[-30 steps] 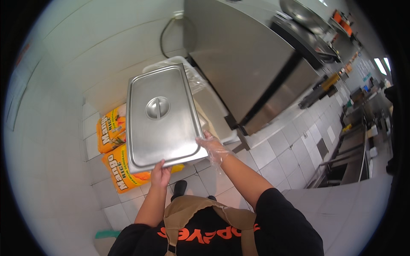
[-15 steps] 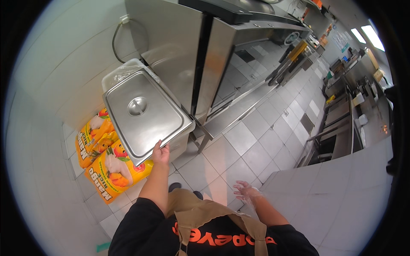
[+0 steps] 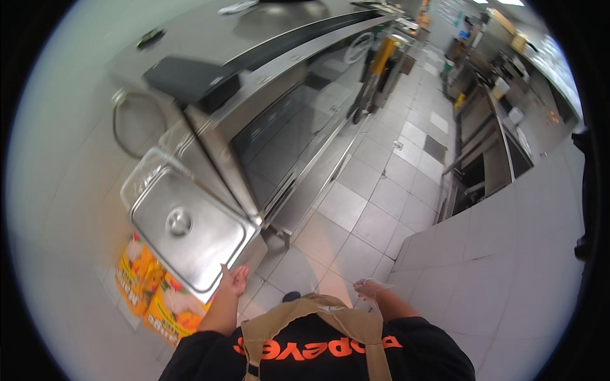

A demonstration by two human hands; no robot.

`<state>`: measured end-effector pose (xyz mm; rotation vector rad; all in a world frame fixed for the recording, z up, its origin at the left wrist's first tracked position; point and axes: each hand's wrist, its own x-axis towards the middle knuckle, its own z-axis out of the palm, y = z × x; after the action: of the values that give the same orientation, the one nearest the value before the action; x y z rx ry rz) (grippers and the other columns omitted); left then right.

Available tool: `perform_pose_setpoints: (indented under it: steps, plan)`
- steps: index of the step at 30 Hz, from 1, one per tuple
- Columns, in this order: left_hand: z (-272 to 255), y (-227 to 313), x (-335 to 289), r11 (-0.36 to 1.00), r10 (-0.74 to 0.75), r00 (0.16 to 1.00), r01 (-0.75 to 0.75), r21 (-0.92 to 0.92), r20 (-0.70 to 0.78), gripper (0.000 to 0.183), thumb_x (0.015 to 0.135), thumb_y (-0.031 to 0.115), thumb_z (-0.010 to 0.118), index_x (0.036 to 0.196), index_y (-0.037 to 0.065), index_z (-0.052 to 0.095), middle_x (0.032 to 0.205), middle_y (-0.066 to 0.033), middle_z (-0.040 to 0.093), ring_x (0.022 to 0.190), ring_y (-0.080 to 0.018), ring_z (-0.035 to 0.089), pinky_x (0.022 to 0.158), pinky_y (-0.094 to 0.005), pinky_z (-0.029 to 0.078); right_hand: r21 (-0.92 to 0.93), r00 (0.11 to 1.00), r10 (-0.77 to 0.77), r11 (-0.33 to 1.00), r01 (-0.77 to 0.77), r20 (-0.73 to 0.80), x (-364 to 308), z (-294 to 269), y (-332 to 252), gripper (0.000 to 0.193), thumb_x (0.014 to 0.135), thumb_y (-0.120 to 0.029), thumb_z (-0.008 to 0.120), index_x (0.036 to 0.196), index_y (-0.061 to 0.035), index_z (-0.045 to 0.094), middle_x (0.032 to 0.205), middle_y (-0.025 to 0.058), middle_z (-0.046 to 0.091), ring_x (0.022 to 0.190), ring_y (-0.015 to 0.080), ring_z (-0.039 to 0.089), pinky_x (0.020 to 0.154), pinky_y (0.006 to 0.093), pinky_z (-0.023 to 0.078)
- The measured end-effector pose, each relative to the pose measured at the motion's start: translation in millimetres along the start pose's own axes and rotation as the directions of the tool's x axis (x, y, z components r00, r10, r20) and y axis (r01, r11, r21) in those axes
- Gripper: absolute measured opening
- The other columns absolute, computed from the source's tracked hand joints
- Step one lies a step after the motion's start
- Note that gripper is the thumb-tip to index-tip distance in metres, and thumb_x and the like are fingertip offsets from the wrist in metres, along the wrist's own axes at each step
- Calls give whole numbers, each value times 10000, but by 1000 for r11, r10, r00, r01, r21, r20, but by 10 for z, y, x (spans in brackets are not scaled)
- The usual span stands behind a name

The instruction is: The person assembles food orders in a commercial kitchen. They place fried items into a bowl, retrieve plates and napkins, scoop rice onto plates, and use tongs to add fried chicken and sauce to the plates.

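A stainless steel lid (image 3: pixel 190 222) with a round recessed handle covers a white container (image 3: pixel 251 253) at the lower left. My left hand (image 3: pixel 234 279) is by the lid's near right edge, bare, with thumb and fingers apart; whether it still touches the rim is hard to tell. Off to the right, my right hand (image 3: pixel 370 290) hangs over the floor in a clear plastic glove. Its fingers are loosely curled and blurred, and nothing shows in them. Clear plastic (image 3: pixel 152 166) sticks out past the lid's far end.
Yellow-orange rice bags (image 3: pixel 171 308) lie on the floor left of the container. A steel counter unit (image 3: pixel 286 127) with a glossy front stands beyond it. On the right are a white tiled low wall (image 3: pixel 470 273) and steel equipment (image 3: pixel 489 146). A tiled aisle (image 3: pixel 381 171) runs between.
The view has turned and shifted, showing more of the countertop. My left hand's fingers have loosened from the lid's edge. My right hand's fingers have drawn closer together. The lid stays on the container.
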<state>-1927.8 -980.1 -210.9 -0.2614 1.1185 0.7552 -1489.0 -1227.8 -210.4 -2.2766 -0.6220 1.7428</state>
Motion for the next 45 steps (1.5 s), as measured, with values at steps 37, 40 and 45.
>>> perform_pose_setpoints:
  steps: [37, 40, 45]
  plan:
    - [10210, -3929, 2683, 656, 90, 723, -560, 505, 685, 258, 884, 161, 594, 1128, 158, 512, 1031, 29, 529, 966, -118, 494, 878, -414, 373, -160, 849, -337, 941, 297, -408, 2508, -7160, -1088, 440, 847, -358, 576, 1180, -72, 612, 1131, 181, 640, 1057, 331, 608, 925, 398, 472]
    - [11357, -3989, 3081, 698, 275, 747, -588, 408, 606, 399, 862, 207, 637, 1208, 134, 452, 1241, -45, 472, 1163, -239, 423, 982, -506, 323, 57, 904, -59, 994, 92, -424, 2775, -7511, -368, 464, 848, -373, 583, 1207, -79, 597, 1170, 172, 627, 1091, 314, 596, 935, 385, 470]
    - [13034, -3965, 3588, 671, 409, 774, -614, 416, 483, 756, 816, 396, 698, 1388, 118, 288, 1456, -132, 305, 1344, -332, 272, 1040, -547, 271, 630, 799, 364, 776, 24, -479, 2773, -7656, 1063, 428, 819, -310, 650, 1210, -143, 605, 889, 91, 682, 781, 211, 659, 708, 339, 523]
